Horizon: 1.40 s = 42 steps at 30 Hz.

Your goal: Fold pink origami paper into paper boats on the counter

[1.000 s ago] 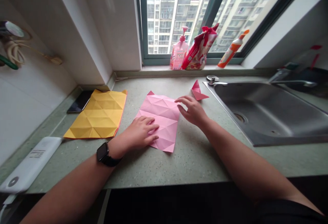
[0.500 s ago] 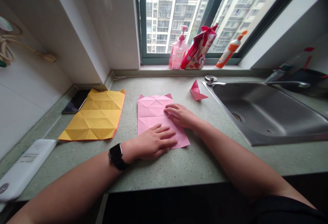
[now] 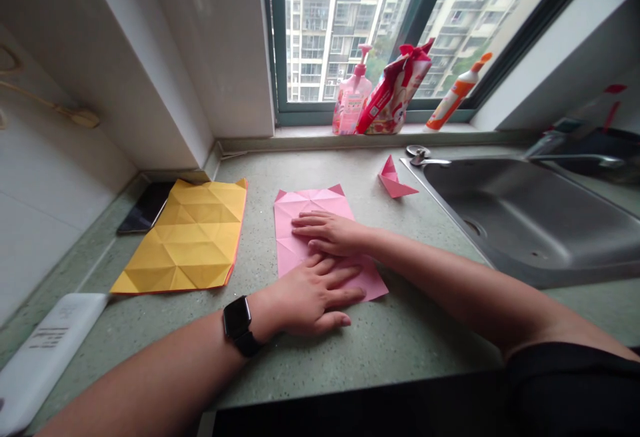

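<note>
A creased pink paper sheet (image 3: 310,207) lies flat on the green speckled counter (image 3: 380,330). My left hand (image 3: 313,297), with a black watch on the wrist, rests open and flat on the sheet's near edge. My right hand (image 3: 327,232) lies open across the sheet's middle, fingers stretched out to the left and pressed on the paper. The two hands nearly touch. A small folded pink paper piece (image 3: 394,181) sits farther back on the right, near the sink.
A creased yellow paper sheet (image 3: 187,237) lies to the left, partly over a dark phone (image 3: 145,207). A white device (image 3: 43,353) lies at the near left. A steel sink (image 3: 530,217) fills the right. A pink soap bottle (image 3: 351,93), a red bag (image 3: 393,90) and an orange bottle (image 3: 455,93) stand on the windowsill.
The pink sheet has been turned from a slant to nearly square with the counter edge. My right hand has moved from its far right edge onto its middle; my left hand has slid right along the near edge.
</note>
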### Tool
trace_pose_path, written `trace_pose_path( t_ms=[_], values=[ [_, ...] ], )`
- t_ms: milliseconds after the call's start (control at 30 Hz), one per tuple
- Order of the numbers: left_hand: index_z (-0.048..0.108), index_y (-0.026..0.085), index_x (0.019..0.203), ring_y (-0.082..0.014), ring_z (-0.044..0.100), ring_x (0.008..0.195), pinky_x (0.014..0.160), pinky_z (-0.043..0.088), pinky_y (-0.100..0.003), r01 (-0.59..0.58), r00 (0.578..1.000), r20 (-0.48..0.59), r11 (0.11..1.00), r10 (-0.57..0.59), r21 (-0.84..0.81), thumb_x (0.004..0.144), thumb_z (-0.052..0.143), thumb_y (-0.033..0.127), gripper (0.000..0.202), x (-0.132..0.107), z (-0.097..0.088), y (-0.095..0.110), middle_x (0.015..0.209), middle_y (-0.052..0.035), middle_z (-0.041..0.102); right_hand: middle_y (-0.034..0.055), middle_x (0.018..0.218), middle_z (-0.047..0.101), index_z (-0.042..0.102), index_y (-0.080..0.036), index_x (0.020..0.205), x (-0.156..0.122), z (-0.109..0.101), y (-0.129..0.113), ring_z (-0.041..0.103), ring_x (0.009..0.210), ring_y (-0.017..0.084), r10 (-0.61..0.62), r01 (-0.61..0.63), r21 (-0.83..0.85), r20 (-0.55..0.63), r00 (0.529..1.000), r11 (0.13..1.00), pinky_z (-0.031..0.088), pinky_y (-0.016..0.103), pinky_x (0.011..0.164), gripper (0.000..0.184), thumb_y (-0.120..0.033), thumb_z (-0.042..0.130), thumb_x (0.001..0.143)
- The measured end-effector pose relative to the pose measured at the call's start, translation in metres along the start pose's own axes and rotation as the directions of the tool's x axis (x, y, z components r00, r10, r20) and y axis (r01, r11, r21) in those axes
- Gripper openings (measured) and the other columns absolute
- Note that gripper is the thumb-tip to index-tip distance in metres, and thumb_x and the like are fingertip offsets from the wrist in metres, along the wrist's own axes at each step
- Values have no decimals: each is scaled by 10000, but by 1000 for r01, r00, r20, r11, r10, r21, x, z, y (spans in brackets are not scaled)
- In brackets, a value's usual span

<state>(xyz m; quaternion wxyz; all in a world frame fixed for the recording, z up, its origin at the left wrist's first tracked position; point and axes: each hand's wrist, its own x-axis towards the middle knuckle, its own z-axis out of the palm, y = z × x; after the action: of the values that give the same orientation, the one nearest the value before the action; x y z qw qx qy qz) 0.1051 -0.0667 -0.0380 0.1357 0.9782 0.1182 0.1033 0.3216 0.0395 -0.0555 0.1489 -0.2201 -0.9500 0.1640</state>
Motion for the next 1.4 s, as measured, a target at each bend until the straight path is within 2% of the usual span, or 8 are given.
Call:
trace_pose_path(
  t_ms=[333, 633, 767, 867, 967, 1167, 1267, 1400],
  values=[
    [510, 281, 1685, -422, 365, 1644, 1367, 227, -594, 60, 996, 68, 998, -59, -3, 1100, 491, 698, 719, 0, -9, 1, 1776, -129, 426, 74, 1815, 350, 328, -301, 1768, 54, -3, 35, 264, 1705, 312, -33, 38, -45, 118, 992, 998, 177, 579, 1394, 779, -596, 600, 1101],
    [477, 295, 1702, -445, 369, 1640, 1367, 219, -629, 83, 988, 129, 997, -83, 10, 1084, 485, 746, 765, 1, -17, 3, 1793, -119, 398, 69, 1819, 350, 377, -305, 1754, 91, -2, 61, 263, 1703, 344, 22, -9, -101, 128, 992, 995, 163, 604, 1390, 757, -685, 489, 1109],
    [488, 304, 1695, -439, 361, 1647, 1369, 219, -621, 87, 990, 112, 996, -89, 20, 1082, 496, 742, 753, 1, -14, 3, 1794, -108, 400, 71, 1813, 370, 431, -302, 1729, 101, -4, 85, 278, 1697, 356, 148, -139, -150, 51, 988, 979, 202, 585, 1390, 744, -689, 506, 1098],
    [514, 312, 1678, -436, 365, 1644, 1367, 224, -619, 86, 992, 90, 996, -88, 28, 1085, 509, 723, 721, 1, -11, 2, 1787, -95, 416, 108, 1805, 382, 481, -253, 1699, 95, -15, 96, 298, 1686, 390, 308, -323, -202, -104, 946, 925, 206, 603, 1395, 716, -610, 577, 1086],
    [533, 305, 1666, -430, 384, 1631, 1360, 239, -615, 78, 994, 73, 997, -79, 26, 1087, 508, 715, 710, 0, -10, 1, 1772, -101, 441, 91, 1789, 420, 486, -277, 1693, 72, -23, 81, 312, 1685, 364, 265, -310, -193, -228, 937, 931, 253, 615, 1385, 651, -559, 555, 1110],
    [536, 287, 1663, -408, 362, 1645, 1355, 256, -594, 65, 996, 63, 998, -65, -5, 1087, 528, 686, 700, 0, -6, -2, 1773, -124, 432, 78, 1755, 481, 466, -307, 1707, 13, -3, 30, 410, 1643, 288, 86, -91, -57, -80, 993, 994, 339, 559, 1357, 626, -486, 585, 1119],
    [528, 295, 1670, -422, 354, 1648, 1363, 228, -619, 69, 995, 77, 998, -69, -7, 1091, 514, 691, 701, 0, -6, -2, 1782, -116, 419, 76, 1786, 421, 454, -301, 1714, 2, -2, 44, 344, 1677, 307, 175, -179, -97, -47, 983, 979, 275, 580, 1377, 647, -523, 567, 1117],
    [513, 304, 1680, -436, 311, 1671, 1371, 196, -638, 73, 994, 88, 997, -72, -2, 1087, 518, 699, 713, 0, -6, -2, 1790, -102, 409, 109, 1787, 401, 451, -268, 1717, 1, -15, 90, 329, 1677, 356, 371, -375, -190, -61, 927, 907, 268, 604, 1371, 706, -608, 520, 1103]
  ],
)
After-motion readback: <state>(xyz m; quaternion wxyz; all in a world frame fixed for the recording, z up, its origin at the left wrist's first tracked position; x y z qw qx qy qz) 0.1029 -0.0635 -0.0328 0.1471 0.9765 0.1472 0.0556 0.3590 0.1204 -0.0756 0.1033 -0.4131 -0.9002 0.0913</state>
